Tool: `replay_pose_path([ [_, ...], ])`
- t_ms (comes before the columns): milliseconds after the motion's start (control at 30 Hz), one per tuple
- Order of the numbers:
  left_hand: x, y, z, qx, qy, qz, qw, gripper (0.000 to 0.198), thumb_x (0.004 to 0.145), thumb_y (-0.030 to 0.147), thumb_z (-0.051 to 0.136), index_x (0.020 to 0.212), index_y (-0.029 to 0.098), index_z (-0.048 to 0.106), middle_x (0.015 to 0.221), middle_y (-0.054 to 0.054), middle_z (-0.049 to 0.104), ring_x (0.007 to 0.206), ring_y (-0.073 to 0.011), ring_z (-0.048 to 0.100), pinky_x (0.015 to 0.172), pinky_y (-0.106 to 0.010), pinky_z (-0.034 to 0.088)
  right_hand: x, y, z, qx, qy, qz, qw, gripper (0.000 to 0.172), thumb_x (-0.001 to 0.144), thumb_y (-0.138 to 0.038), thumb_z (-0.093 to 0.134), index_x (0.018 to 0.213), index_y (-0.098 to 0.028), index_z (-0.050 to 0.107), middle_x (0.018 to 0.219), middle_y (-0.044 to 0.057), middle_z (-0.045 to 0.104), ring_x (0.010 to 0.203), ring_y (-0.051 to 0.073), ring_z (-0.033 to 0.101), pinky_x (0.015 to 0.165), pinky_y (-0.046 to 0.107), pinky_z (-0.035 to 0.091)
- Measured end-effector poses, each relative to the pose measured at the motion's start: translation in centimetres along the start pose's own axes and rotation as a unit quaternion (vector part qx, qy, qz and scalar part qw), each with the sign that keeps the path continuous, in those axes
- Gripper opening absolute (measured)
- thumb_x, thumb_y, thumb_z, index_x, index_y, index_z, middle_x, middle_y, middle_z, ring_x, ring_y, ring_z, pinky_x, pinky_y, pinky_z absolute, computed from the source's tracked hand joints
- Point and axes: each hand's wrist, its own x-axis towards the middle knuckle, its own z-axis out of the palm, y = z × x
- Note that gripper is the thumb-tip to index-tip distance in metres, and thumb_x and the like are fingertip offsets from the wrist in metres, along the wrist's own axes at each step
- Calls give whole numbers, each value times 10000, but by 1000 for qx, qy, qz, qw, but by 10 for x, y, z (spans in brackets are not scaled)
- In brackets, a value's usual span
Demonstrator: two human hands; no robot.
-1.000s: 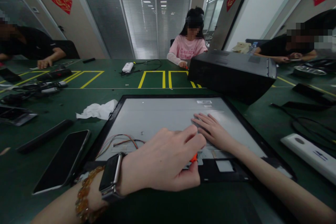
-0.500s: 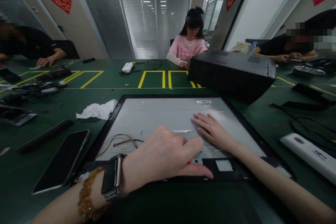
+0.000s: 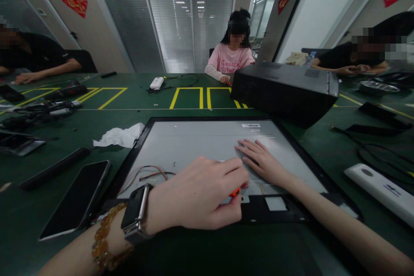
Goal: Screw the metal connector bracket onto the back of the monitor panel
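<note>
A large flat display panel (image 3: 200, 140) lies on the table with its grey back up and a black frame around it. My left hand (image 3: 207, 192) is over its near edge, wearing a watch and a beaded bracelet. Its thumb and fingers close on an orange-handled tool (image 3: 235, 192); most of the tool is hidden by the hand. My right hand (image 3: 261, 159) rests flat on the grey back, fingers spread, holding nothing. Thin coloured wires (image 3: 152, 171) run across the panel's left side, beside my left wrist.
Left of the panel lie a phone (image 3: 77, 198), a black bar (image 3: 54, 168) and crumpled tissue (image 3: 119, 135). A big black casing (image 3: 284, 90) stands behind it. A white device (image 3: 381, 189) and cables lie at right. Several people sit around the green table (image 3: 142, 99).
My left thumb has bent in from a stretched position and the fingers have shifted round the orange-handled tool, showing more of it. My right hand stays in place.
</note>
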Motion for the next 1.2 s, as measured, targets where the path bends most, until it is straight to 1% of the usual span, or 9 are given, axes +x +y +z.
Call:
replay_pose_path([
  [133, -2, 1, -3, -2, -23, -6, 1000, 56, 795, 219, 526, 836, 195, 556, 859, 13, 524, 642, -126, 485, 531, -280, 343, 0, 2, 0, -2, -2, -2, 1000, 436, 973, -330, 372, 1401, -266, 424, 1474, 71, 431, 1381, 245, 340, 1120, 552, 257],
  [233, -1, 3, -2, -2, -21, -20, 1000, 50, 798, 236, 538, 822, 195, 554, 861, 11, 535, 623, -120, 480, 520, -272, 325, -1, 5, 2, -3, -9, -1, 1000, 439, 973, -329, 376, 1405, -263, 419, 1478, 74, 425, 1384, 247, 334, 1121, 553, 254],
  [400, 3, -1, 5, 2, -3, -73, 997, 302, 957, 448, 437, 867, 191, 566, 752, 8, 594, 604, -131, 532, 513, -260, 297, -1, 6, 3, 0, -8, -1, 1000, 441, 970, -327, 382, 1407, -277, 417, 1479, 66, 423, 1383, 251, 335, 1121, 554, 254],
  [467, 3, -3, 6, 6, -3, -83, 997, 356, 995, 452, 376, 848, 187, 563, 678, 15, 592, 567, -128, 530, 510, -257, 290, -2, 5, 4, 3, -4, -2, 1000, 438, 971, -331, 380, 1403, -280, 423, 1478, 64, 425, 1380, 250, 341, 1122, 551, 253],
  [700, 2, -2, 1, -31, -18, -42, 998, 108, 932, 209, 474, 863, 182, 553, 801, 18, 615, 643, -116, 541, 569, -244, 350, -2, 5, 3, 2, -9, 3, 1000, 444, 967, -338, 388, 1406, -282, 418, 1477, 59, 428, 1382, 245, 339, 1125, 547, 249],
  [867, 2, 0, 0, -47, -34, -27, 998, 21, 845, 177, 537, 834, 185, 552, 821, 16, 597, 668, -124, 537, 560, -251, 348, -2, 4, 2, -1, -13, 5, 1000, 438, 971, -341, 375, 1400, -270, 428, 1481, 62, 422, 1382, 244, 339, 1129, 543, 243],
  [1000, 1, 0, -2, -45, -44, -23, 998, 60, 813, 170, 561, 866, 196, 552, 855, 18, 601, 697, -134, 558, 572, -252, 358, -2, 7, 4, 8, 2, 1, 1000, 444, 965, -350, 385, 1403, -291, 422, 1475, 53, 431, 1377, 248, 347, 1121, 550, 254],
  [1100, 0, -1, -4, -40, -53, -31, 997, 67, 828, 182, 567, 890, 201, 554, 882, 16, 616, 713, -138, 579, 605, -247, 384, -2, 7, 4, 10, 5, -3, 1000, 439, 968, -349, 374, 1401, -292, 425, 1472, 52, 436, 1374, 246, 353, 1120, 553, 256],
  [1200, 0, -3, -3, -16, -43, -57, 997, 75, 909, 247, 507, 911, 197, 562, 848, 5, 637, 667, -139, 585, 594, -250, 385, -2, 6, 3, 7, 2, -4, 1000, 435, 972, -351, 372, 1397, -283, 430, 1473, 55, 435, 1373, 245, 355, 1121, 548, 257],
])
